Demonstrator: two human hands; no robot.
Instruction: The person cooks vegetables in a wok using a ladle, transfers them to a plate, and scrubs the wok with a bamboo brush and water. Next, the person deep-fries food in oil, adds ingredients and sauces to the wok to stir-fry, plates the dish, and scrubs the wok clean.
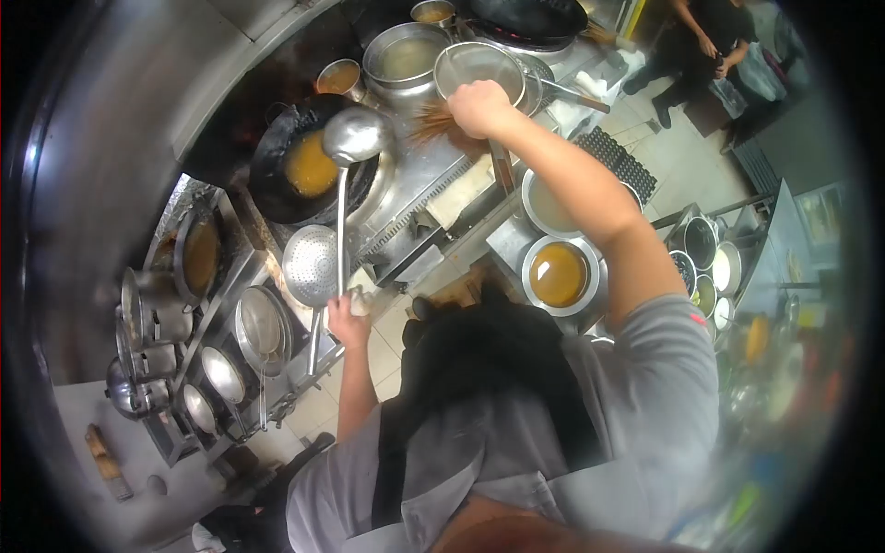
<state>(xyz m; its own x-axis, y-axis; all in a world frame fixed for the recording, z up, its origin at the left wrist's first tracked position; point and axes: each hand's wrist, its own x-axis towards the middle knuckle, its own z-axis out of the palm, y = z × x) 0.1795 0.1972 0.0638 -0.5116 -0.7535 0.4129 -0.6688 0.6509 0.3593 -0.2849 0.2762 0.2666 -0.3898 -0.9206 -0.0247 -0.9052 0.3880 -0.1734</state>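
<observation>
My left hand (pixel 348 323) is closed round the long handle of a steel ladle (pixel 355 136), whose bowl hangs over the right edge of a black wok (pixel 267 175). Yellow-orange liquid (pixel 312 166) lies in that wok. Beside the ladle handle is a perforated skimmer (pixel 310 265). My right hand (pixel 479 108) is closed at the near rim of a round mesh strainer (pixel 481 69); what its fingers grip is hidden. Bamboo bristles (pixel 433 123) show just left of that hand.
Pots (pixel 406 57) stand behind the stove, with a second wok (pixel 525 20) at the top. A bowl of amber liquid (pixel 557 275) sits right of my body. Strainers (pixel 261 323) and pans line the left. Another person (pixel 714 41) stands at upper right.
</observation>
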